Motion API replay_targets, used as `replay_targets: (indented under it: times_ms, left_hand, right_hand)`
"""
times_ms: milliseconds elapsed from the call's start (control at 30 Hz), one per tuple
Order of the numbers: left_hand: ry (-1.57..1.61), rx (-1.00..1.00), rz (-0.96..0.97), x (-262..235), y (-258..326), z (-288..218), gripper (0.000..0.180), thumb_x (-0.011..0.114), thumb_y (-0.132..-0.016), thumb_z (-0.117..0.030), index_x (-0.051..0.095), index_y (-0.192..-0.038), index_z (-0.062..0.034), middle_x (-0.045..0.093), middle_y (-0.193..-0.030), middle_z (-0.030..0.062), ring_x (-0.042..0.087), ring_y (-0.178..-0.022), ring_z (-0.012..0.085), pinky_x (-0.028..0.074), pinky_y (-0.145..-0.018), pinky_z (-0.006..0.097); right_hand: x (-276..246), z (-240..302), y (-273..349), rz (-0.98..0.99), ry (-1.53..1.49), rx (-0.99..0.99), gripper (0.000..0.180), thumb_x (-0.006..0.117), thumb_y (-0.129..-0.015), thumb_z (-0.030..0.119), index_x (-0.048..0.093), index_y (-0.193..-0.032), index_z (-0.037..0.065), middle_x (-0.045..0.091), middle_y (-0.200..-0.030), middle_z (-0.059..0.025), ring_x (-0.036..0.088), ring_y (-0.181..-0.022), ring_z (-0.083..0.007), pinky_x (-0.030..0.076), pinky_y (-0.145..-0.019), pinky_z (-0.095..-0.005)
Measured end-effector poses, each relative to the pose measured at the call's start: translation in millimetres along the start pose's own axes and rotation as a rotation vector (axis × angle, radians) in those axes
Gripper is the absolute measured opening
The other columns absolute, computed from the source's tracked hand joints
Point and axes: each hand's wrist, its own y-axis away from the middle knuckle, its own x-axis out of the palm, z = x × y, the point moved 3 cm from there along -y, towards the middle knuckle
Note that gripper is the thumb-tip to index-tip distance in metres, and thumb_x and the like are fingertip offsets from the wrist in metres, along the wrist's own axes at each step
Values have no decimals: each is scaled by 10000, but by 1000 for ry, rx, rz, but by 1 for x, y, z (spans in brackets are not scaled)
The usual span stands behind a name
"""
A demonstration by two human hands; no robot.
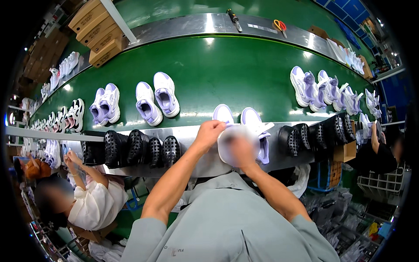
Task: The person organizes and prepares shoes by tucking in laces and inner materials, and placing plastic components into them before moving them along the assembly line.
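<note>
The pair of white and lilac shoes (251, 118) is right in front of the person in grey, at the near edge of the green work surface (209, 74), toes pointing away and heels over a shiny metal ledge (203, 166). The two shoes lie side by side, the right one with a white strap or tongue sticking out sideways.

The left hand (210, 134) is at the outer side of the left shoe, thumb and fingertips drawn together there; I can't make out whether they pinch a bit of it. The right hand (240, 150) is over the back of the same shoe, but that spot is blurred, so I can't tell how the fingers are set or whether they grasp anything.

Black bumpy shoes (171, 153) line the ledge to the left, near the left forearm, and more black shoes (318, 135) stand along it to the right. Further out on the green, two lilac-trimmed pairs (157, 100) sit to the left and a row of similar shoes (325, 89) to the right.

Along the far metal rail (174, 29) lie a dark-handled tool (234, 20) and orange-handled scissors (279, 26), with stacked cardboard boxes (104, 52) at the left. A co-worker in white (100, 201) is at the left, another in black (375, 153) at the right.
</note>
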Motion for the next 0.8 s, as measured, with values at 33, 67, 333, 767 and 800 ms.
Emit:
replay_targets:
  times_ms: [33, 67, 333, 767, 800]
  left_hand:
    - [64, 70, -195, -3, 7, 18, 231, 662, -867, -143, 701, -1004, 39, 696, -838, 135, 632, -749, 175, 522, -689, 348]
    - [129, 136, -378, -4, 18, 25, 295, 662, -863, -152, 688, -1090, 34, 718, -943, 153, 668, -858, 193, 539, -784, 337]
    - [-316, 72, -395, 41, 43, 39, 559, 716, -866, -261, 526, -1360, -85, 659, -982, 202, 666, -1009, 397, 530, -879, 474]
    - [-304, 272, -401, 34, 43, 18, 269, 654, -883, -136, 611, -1148, -149, 565, -909, 129, 617, -835, 346, 506, -691, 463]
    - [-310, 269, -397, 35, 42, 20, 269, 654, -883, -136, 611, -1148, -149, 565, -909, 129, 617, -835, 346, 506, -691, 463]
  right_hand:
    - [-3, 1, -1, -77, -182, 118, 376, 697, -805, 97, 631, -1169, 33, 643, -1133, -166, 615, -1074, -351, 491, -912, -470]
    - [-5, 1, -2, -67, -180, 115, 376, 697, -805, 97, 631, -1169, 33, 643, -1133, -166, 615, -1074, -351, 491, -912, -470]
    - [-11, -26, -37, -136, -155, -217, 437, 661, -749, 85, 596, -1174, 12, 618, -1085, -154, 571, -1003, -365, 476, -898, -456]
    - [-15, 0, -35, -140, -205, -161, 324, 682, -778, 121, 649, -1083, 19, 660, -1082, -127, 614, -1041, -301, 526, -884, -391]
    - [-13, -7, -31, -142, -211, -155, 324, 682, -778, 121, 649, -1083, 19, 660, -1082, -127, 614, -1041, -301, 526, -884, -391]
